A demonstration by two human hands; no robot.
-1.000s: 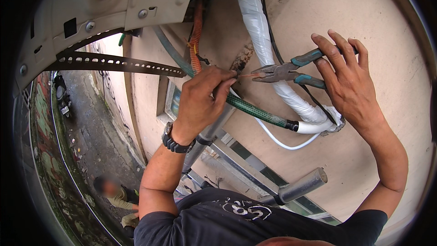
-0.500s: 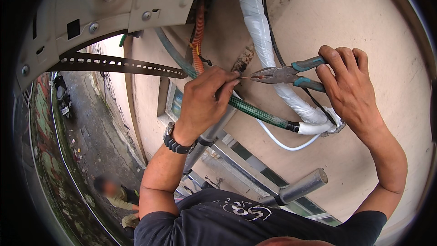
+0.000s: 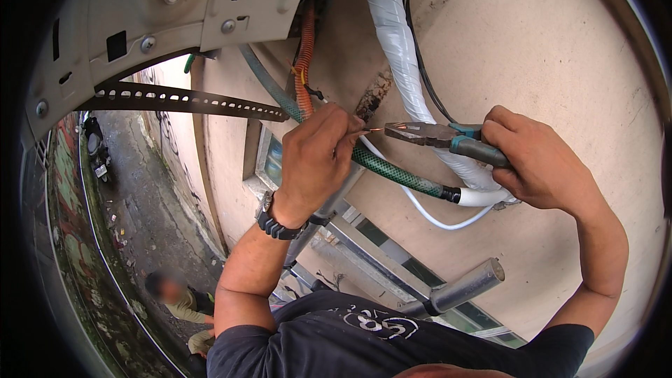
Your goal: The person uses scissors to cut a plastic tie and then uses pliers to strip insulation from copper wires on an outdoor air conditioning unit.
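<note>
Bare copper wire (image 3: 373, 129) shows between the pinched fingers of my left hand (image 3: 315, 157) and the jaws of the dark pliers (image 3: 416, 134), where copper also shows. My right hand (image 3: 532, 161) grips the blue-and-black pliers handles, which are drawn together. Whether the jaws touch the wire is hard to tell. Just under my left hand runs a green hose (image 3: 399, 175), joined by black tape to a white pipe (image 3: 474, 196). An orange corrugated conduit (image 3: 304, 56) and a white wrapped pipe bundle (image 3: 392, 42) are behind, with a thin white cable (image 3: 441, 222) looping below.
A beige metal unit housing (image 3: 175, 14) and perforated bracket (image 3: 185, 101) fill the upper left, beside a pale wall (image 3: 546, 63). Metal bars and a round tube (image 3: 462, 287) lie below me. Down in the alley are a parked scooter (image 3: 96, 147) and a person (image 3: 182, 304).
My right hand has moved down and tightened on the pliers, bringing the handles together and turning them. My left hand has shifted very slightly, still pinching by the copper wire.
</note>
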